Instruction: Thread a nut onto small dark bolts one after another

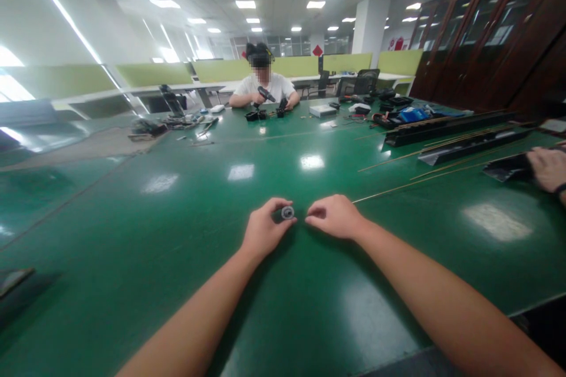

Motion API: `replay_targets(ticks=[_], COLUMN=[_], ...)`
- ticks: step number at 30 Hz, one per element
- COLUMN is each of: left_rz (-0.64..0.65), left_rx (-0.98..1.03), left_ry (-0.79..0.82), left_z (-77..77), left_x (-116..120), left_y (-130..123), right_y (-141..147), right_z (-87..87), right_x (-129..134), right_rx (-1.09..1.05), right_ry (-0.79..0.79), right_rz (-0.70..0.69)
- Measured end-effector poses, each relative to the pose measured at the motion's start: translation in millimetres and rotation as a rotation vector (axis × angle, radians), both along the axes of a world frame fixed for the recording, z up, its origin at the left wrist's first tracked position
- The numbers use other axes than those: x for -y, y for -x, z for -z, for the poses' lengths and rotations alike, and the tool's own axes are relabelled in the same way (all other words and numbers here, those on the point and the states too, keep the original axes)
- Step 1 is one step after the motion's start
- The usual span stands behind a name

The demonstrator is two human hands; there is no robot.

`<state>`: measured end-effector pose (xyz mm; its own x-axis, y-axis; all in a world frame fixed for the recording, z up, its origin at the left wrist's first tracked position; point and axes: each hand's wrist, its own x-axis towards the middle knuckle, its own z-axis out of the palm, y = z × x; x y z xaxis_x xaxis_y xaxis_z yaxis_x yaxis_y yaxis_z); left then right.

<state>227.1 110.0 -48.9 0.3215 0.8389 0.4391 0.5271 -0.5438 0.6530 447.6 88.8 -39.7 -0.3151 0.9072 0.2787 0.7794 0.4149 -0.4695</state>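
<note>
Green and glossy, the table (198, 188) is spread across most of the frame, with ceiling lights mirrored in its surface. At the centre of the frame, a small round grey part with a dark ringed centre (287, 212) is held by the left hand (262, 230). It is pinched at the fingertips, with the forefinger curved over its upper side and the thumb set beneath it; its ringed end is turned towards the camera. The left forearm is stretched up from the lower left, and the palm is angled inward.

Just right of the part, apart from it, the right hand (336, 216) is held with its fingers (316, 221) curled and the fingertips brought to a narrow spacing, pointed towards the part. Whether anything is gripped there cannot be told. The right forearm is reached in from the lower right corner. A thin brass-coloured rod (398, 188) is seen extending from beside the right hand towards the right of the frame.

At upper right, long black channels (446, 129) are laid near more thin rods. At the right edge, a dark piece (508, 168) is touched by another person's hand (547, 168). At upper centre, a black power drill (266, 93) is held by a seated person in white (278, 87).
</note>
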Motion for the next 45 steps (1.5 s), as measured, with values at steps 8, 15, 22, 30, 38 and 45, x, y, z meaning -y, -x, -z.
replay_targets(ticks=[8, 15, 22, 30, 38, 45], left_rz=[0.05, 0.085, 0.08, 0.076, 0.081, 0.012], left_rx=[0.106, 0.121, 0.108, 0.108, 0.117, 0.032], left_ry=[0.092, 0.105, 0.079, 0.176, 0.172, 0.002], left_z=[3.5, 6.8, 3.4, 0.7, 0.6, -2.0], left_x=[-2.0, -3.9, -2.3, 0.6, 0.8, 1.6], left_y=[0.1, 0.7, 0.1, -1.2, -1.5, -1.1], right_y=[-0.4, -0.4, -0.1, 0.0, -0.5, -0.3], right_z=[0.0, 0.3, -1.5, -1.9, -3.5, -1.7], right_x=[0.4, 0.1, 1.1, 1.0, 1.8, 1.7], right_rx=[-0.007, 0.0, 0.014, 0.033, 0.028, 0.031], right_ry=[-0.001, -0.001, -0.008, 0.007, 0.015, -0.001], right_rz=[0.005, 0.001, 0.001, 0.002, -0.005, -0.012])
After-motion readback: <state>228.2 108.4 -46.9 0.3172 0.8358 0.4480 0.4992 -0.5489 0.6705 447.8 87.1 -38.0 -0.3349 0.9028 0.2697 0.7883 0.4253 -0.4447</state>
